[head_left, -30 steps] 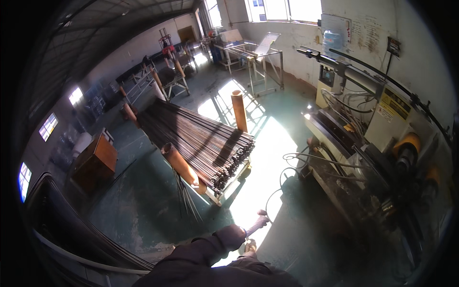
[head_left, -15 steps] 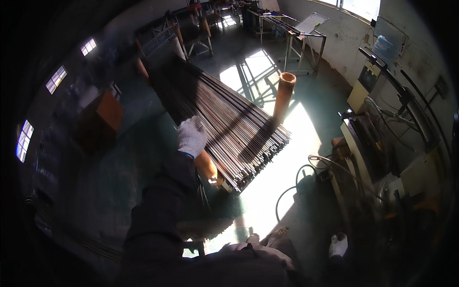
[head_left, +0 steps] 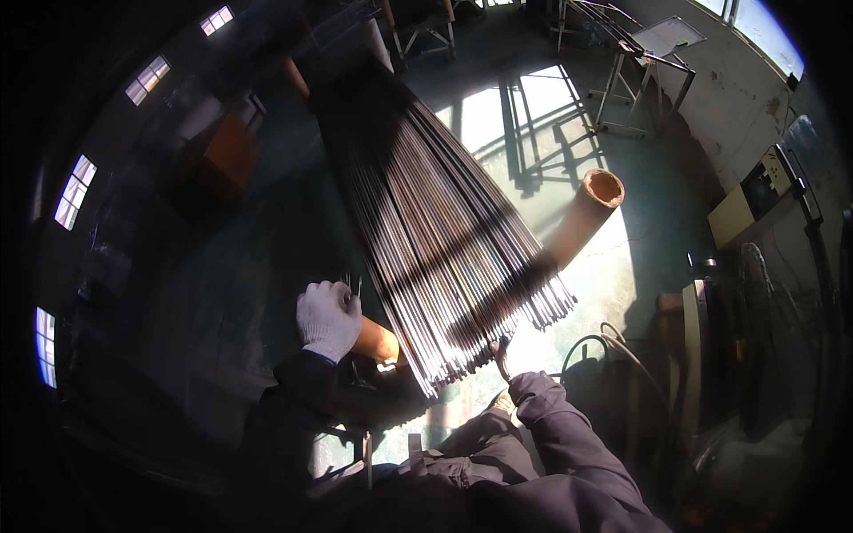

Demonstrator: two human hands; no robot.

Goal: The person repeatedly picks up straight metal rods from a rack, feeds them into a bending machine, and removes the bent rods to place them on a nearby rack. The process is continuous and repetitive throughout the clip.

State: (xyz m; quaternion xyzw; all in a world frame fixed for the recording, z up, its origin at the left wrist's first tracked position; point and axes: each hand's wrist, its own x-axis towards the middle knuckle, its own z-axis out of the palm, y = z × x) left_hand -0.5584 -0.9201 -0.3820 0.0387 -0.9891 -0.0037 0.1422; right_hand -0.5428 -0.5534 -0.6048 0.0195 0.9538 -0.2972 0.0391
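Observation:
A long bundle of thin metal rods runs away from me, its near ends uneven. My left hand, in a white knit glove, is closed at the upper end of an orange tubular post left of the bundle. It covers the post's top, and a thin light sliver shows by its fingertips. My right hand reaches the near rod ends right of the middle. Glare and dark shadow blur its fingers, so its grip cannot be made out.
Another orange tubular post with an open top stands at the bundle's right. Machinery and a looped cable are on the right. A metal-framed stand is at the far right, and a brown box at the far left.
My right hand has come from the lower right, away from the bundle, to the near rod ends. My left hand stays at the orange post. The whole view has shifted.

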